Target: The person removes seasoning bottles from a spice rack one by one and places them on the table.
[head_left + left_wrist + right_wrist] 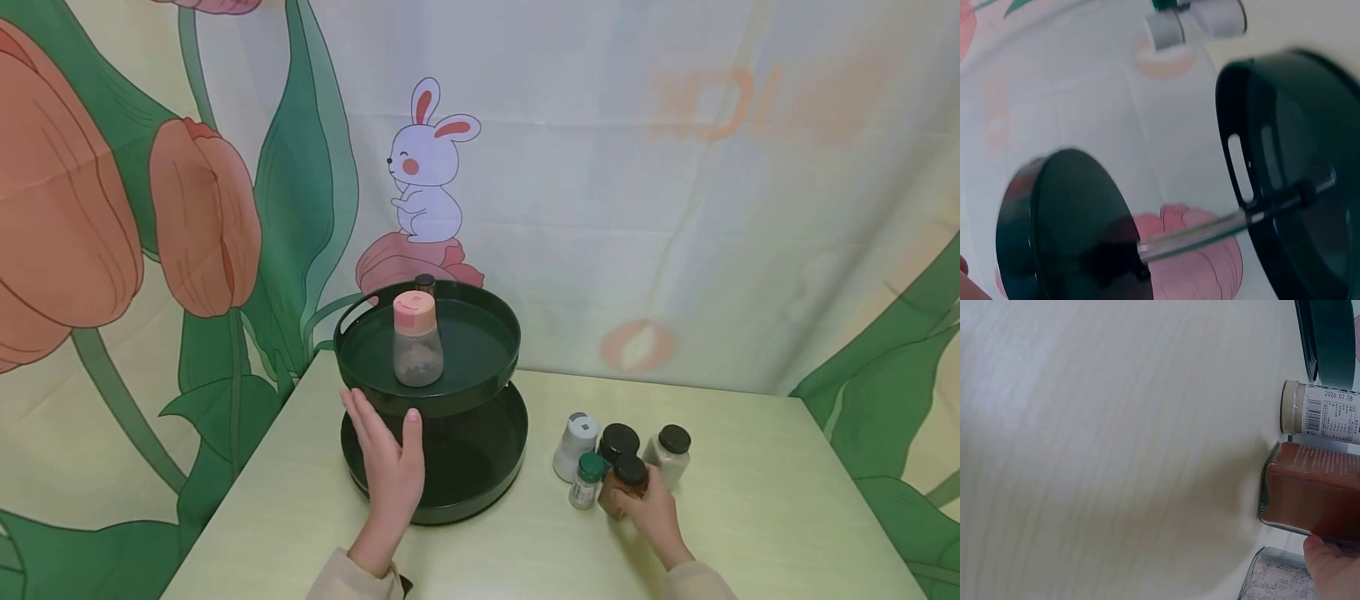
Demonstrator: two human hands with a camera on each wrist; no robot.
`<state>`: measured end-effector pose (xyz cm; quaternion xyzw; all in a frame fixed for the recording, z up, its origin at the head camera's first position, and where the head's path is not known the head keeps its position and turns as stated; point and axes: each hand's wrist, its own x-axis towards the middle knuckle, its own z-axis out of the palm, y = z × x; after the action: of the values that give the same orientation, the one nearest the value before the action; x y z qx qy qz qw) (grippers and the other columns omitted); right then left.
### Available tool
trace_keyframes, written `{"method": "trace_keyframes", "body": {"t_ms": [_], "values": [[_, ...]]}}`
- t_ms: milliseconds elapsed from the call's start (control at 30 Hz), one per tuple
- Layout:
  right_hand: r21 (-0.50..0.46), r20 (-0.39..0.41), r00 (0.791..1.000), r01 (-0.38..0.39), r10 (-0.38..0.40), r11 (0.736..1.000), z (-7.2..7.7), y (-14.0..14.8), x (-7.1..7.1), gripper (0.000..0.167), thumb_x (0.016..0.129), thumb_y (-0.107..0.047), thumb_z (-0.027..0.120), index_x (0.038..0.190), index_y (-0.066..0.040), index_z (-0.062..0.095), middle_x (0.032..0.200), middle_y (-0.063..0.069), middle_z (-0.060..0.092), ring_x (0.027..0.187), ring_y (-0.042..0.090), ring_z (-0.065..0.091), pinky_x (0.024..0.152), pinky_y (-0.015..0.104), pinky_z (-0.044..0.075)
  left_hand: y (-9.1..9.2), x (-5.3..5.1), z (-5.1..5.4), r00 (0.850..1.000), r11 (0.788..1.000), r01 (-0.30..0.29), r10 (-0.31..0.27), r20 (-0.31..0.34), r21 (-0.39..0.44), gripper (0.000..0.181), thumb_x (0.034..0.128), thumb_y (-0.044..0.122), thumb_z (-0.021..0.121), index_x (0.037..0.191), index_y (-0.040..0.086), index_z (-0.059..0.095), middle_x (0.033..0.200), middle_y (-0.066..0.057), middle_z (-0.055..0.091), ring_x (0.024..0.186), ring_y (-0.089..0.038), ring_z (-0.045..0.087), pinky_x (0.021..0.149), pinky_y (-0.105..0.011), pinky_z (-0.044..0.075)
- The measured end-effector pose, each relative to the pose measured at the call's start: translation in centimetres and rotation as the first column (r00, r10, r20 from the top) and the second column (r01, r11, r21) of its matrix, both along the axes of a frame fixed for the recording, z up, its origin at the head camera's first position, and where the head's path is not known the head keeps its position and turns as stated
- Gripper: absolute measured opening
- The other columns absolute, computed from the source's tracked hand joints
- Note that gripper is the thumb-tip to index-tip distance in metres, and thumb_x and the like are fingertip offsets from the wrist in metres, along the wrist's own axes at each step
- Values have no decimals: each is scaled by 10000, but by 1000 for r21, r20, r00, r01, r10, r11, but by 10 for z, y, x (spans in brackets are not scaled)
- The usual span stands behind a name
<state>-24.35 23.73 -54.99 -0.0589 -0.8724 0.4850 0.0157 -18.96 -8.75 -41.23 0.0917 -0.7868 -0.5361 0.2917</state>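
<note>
My right hand [656, 512] grips a square glass spice jar [617, 493] with a black lid. Reddish-brown powder fills this jar [1316, 494] in the right wrist view, where a finger [1329, 565] lies against its side. My left hand [393, 475] is raised with straight fingers at the front of a dark green two-tier round tray [450, 404]; whether it touches the rim I cannot tell. On the upper tier stands a shaker [417, 358] with a pink cap, and behind it a dark-capped bottle [425, 284] is partly hidden. The lower tier [1347, 125] shows in the left wrist view.
Around the held jar stand a small green-capped bottle [585, 483], a white-grey capped shaker [576, 450], a black-lidded jar [619, 442] and another black-capped jar [671, 454] with pale contents. They share a light wooden table [765, 500]. A printed curtain [570, 208] hangs behind.
</note>
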Motion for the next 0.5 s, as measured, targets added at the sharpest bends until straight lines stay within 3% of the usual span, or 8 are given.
{"method": "trace_keyframes", "body": {"t_ms": [267,500], "values": [[2,-6,1000,-2,2,1000,-1,0,0,548,757,-79,622,1215,59,354,1214,290,477,1126,406,468,946,446,386,-20,-18,9,998,998,-47,48,-26,37,798,899,379,429,1411,43,-82,1487,-77,-126,1368,-216,-90,1096,-463,22],[8,-7,1000,-6,6,1000,-1,0,0,558,757,-76,621,1222,66,347,1231,306,456,1136,420,455,943,444,387,-31,-36,9,997,996,-53,56,-46,69,816,895,392,431,1408,36,-93,1486,-95,-121,1367,-222,-94,1101,-440,-8]]}}
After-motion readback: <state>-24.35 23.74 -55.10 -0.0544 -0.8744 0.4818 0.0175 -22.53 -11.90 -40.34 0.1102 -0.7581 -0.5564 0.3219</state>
